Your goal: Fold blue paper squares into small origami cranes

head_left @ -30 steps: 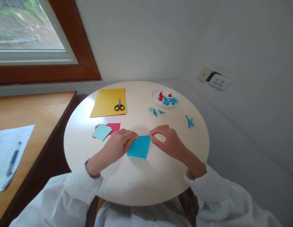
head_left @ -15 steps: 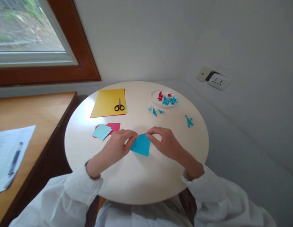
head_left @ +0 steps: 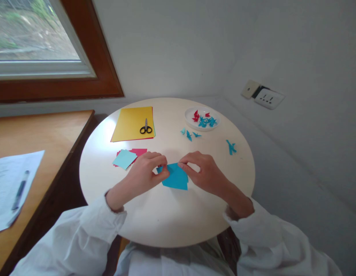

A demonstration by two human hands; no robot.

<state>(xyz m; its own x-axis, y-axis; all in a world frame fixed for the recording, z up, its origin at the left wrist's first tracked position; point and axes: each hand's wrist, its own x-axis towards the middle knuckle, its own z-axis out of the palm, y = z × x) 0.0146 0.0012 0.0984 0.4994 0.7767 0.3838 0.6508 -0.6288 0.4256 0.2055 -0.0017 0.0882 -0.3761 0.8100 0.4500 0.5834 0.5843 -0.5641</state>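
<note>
A blue sheet of origami paper (head_left: 176, 177) is held up over the near middle of the round table, with part of a second layer or fold showing at its right edge. My right hand (head_left: 203, 170) pinches its upper right corner between thumb and fingertips. On the other side, my left hand (head_left: 146, 170) has thumb and fingers curled round the upper left edge. Small square papers, light blue (head_left: 124, 159) and red (head_left: 140, 152), lie just beyond my left hand. Several small folded cranes (head_left: 189, 135) rest on the table past my hands.
At the back left, black-handled scissors (head_left: 146, 129) lie on a stack of yellow paper (head_left: 127, 120). A white dish (head_left: 188, 123) holds red and blue cranes. Blue paper strips (head_left: 231, 147) lie at the right. A wooden desk (head_left: 63, 130) with papers and a pen (head_left: 20, 190) stands left.
The blue paper has tilted and spread, its lower edge shifting right and a second edge now showing. My left fingers have shifted their hold; my right hand keeps its pinch.
</note>
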